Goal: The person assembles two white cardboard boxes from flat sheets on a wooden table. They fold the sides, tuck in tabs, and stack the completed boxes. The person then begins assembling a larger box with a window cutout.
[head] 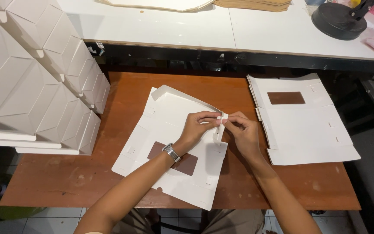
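One head camera, looking down

A single head-worn view looks steeply down and forward from close above the brown desk (pixel 78 173), over the person's forearms, taking in the white bench (pixel 239 30) beyond and floor tiles beneath.

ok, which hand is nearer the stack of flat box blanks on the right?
Right hand: it's at the folded corner tab, just left of the stack of flat blanks. Left hand sits farther left.

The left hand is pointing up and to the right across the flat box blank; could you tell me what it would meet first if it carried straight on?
The left hand would probably meet the right hand first, since their fingertips nearly touch at the raised flap.
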